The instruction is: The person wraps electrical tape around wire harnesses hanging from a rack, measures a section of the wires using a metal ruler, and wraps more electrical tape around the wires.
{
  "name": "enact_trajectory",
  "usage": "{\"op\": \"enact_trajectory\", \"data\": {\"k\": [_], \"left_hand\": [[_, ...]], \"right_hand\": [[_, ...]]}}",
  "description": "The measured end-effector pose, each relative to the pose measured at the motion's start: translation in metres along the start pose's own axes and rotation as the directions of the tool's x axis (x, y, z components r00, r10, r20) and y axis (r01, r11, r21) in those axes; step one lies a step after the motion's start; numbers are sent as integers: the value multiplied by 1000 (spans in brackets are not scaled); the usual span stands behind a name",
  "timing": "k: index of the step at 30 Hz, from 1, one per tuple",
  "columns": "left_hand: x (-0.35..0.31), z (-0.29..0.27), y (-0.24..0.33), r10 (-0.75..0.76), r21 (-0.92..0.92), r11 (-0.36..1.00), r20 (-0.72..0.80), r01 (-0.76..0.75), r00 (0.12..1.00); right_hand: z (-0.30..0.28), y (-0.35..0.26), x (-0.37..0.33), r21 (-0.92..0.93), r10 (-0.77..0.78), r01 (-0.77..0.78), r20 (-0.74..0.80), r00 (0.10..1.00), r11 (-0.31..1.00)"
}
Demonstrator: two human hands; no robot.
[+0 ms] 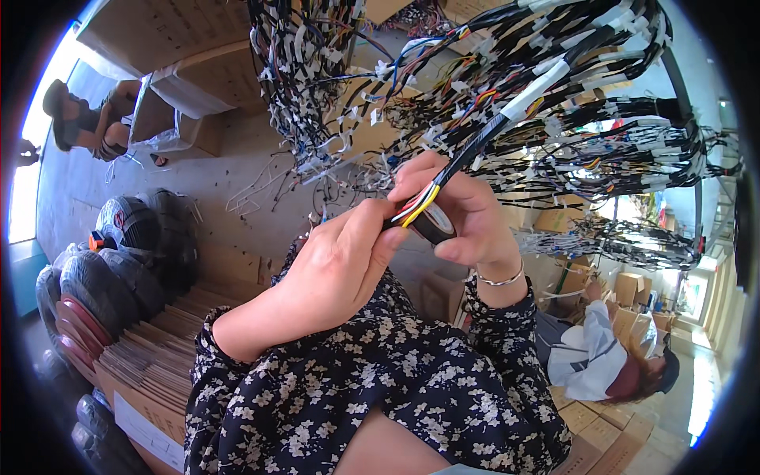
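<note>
A wire harness [473, 150] wrapped in black tape slants down from the upper right to my hands. Yellow, red and white wires [417, 207] show bare between my fingers. My left hand [336, 249] is closed, pinching the bundle's lower end between thumb and forefinger. My right hand [475, 218] curls round a roll of black tape [435, 225], its fingers behind the wires and its thumb at the roll's lower edge. The roll sits right against the coloured wires. A white label or sleeve [537, 91] is wrapped round the harness higher up.
Many harnesses [602, 158] hang in bunches ahead and right; another bunch [301, 79] hangs ahead. Flattened cardboard [162, 356] and wrapped dark coils [131, 229] lie at left. Cardboard boxes [182, 87] stand far left near a seated person [87, 119]. Another person [594, 348] is at right.
</note>
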State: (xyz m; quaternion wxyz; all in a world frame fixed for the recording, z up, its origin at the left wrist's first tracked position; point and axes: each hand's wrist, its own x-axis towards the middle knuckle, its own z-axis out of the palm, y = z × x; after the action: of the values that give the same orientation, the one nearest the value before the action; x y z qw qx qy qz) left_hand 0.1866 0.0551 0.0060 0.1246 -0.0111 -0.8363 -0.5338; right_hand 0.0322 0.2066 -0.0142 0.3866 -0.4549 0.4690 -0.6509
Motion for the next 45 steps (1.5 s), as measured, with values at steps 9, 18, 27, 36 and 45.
{"op": "enact_trajectory", "data": {"k": [9, 18, 27, 36, 45], "left_hand": [[4, 2, 0, 140, 148, 981, -80, -127, 987], [6, 2, -6, 239, 226, 949, -54, -221, 970], [16, 19, -35, 382, 346, 880, -106, -326, 918], [21, 24, -51, 444, 328, 856, -67, -400, 894], [13, 28, -51, 241, -13, 970, -118, -244, 963]], "right_hand": [[4, -13, -11, -9, 52, -53, -38, 998, 999], [23, -19, -26, -18, 54, -57, -121, 991, 998], [62, -43, -30, 73, 212, -199, -349, 913, 977], [76, -58, -29, 218, 384, -316, -515, 766, 924], [84, -60, -14, 319, 330, -206, -410, 850, 925]]}}
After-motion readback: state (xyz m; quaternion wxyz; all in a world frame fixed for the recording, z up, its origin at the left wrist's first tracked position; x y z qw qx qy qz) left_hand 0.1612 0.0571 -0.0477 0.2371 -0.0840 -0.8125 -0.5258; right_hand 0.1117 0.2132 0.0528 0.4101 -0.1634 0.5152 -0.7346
